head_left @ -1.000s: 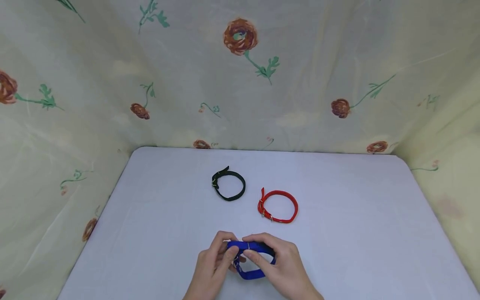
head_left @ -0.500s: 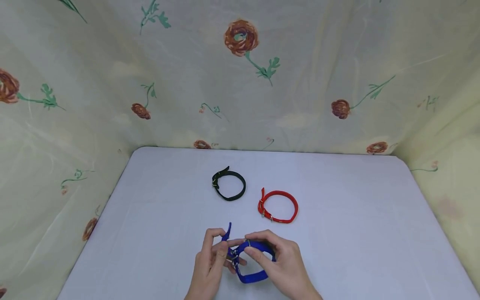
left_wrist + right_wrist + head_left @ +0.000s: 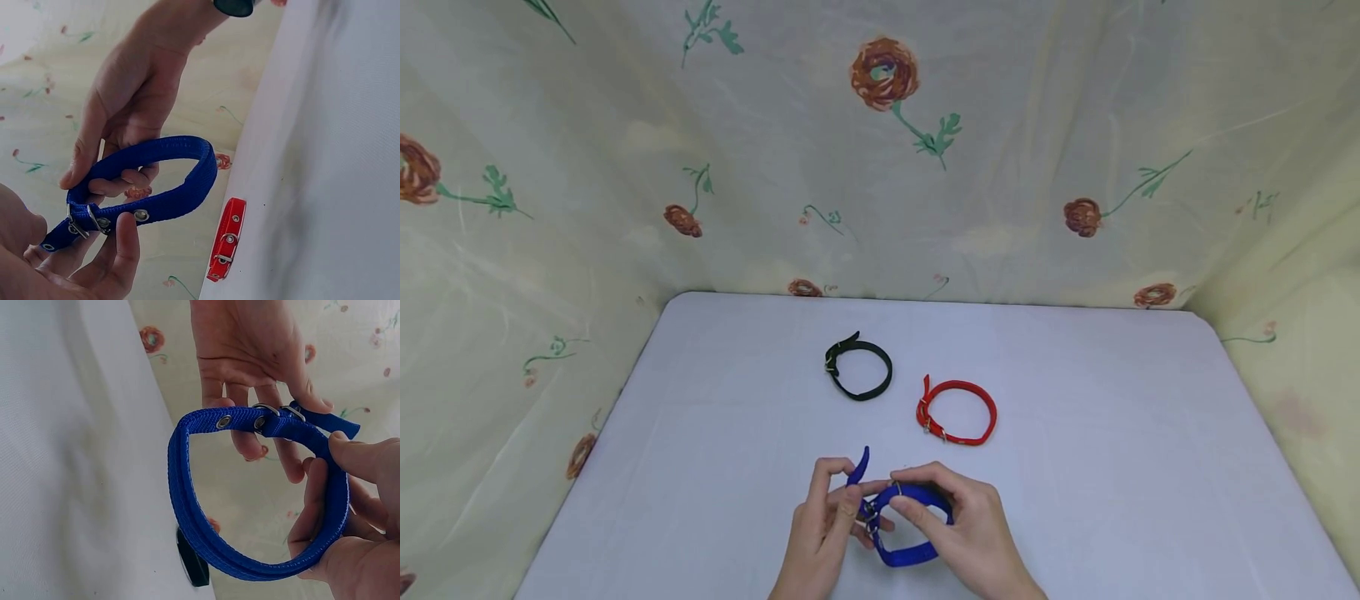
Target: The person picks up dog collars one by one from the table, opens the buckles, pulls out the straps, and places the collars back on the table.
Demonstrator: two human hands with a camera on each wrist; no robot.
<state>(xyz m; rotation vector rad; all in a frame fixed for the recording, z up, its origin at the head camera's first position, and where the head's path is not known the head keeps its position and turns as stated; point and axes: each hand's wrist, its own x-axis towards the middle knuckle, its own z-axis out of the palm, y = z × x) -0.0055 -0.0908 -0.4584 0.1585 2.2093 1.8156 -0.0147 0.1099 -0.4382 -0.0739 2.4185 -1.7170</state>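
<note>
A blue collar (image 3: 912,556) with metal eyelets and a metal buckle (image 3: 80,220) is held up as a loop between both hands at the front of the table. My left hand (image 3: 818,527) pinches its free strap end (image 3: 334,424) beside the buckle, and the tip sticks up past the fingers. On the other side, my right hand (image 3: 964,518) grips the band, thumb and fingers on opposite faces near the thin keeper ring. Beyond the hands lie a red collar (image 3: 991,417) and a black collar (image 3: 887,375), both buckled into loops.
The white table (image 3: 1097,433) has rounded far corners. A flower-printed cloth (image 3: 1000,150) hangs behind it and along both sides. The red collar lies nearest the hands; the black one is farther back and left.
The blue strap's free end, lying along the loop earlier, now stands up between my left fingers, apart from the band. My left hand shifted slightly left; the right hand stayed nearly still.
</note>
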